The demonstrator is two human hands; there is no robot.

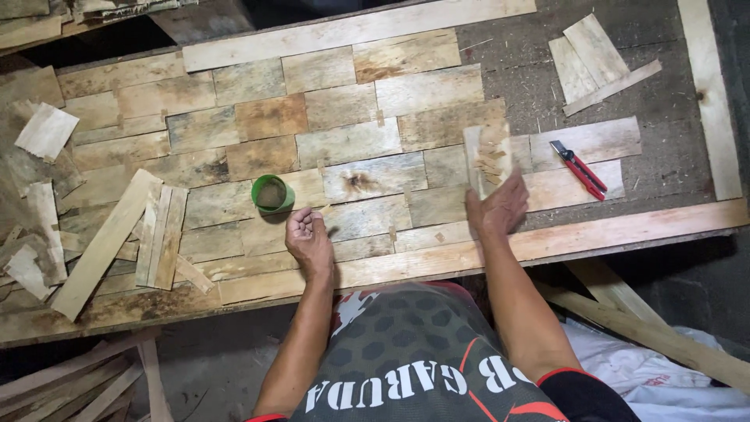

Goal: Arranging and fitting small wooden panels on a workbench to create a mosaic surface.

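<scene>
A patchwork of thin wood veneer pieces (344, 141) lies laid out like bricks on a work table. My right hand (497, 209) holds a small rectangular veneer piece (487, 156) upright over the right end of the rows. My left hand (308, 237) is curled into a loose fist, resting on the veneer near the front edge. A green roll of tape (273, 194) sits just beyond the left hand.
A red utility knife (579, 169) lies on a veneer strip at the right. Loose strips (156, 234) and scraps pile up at the left. More cut pieces (594, 62) rest at the back right. Long wooden battens (625, 227) frame the table.
</scene>
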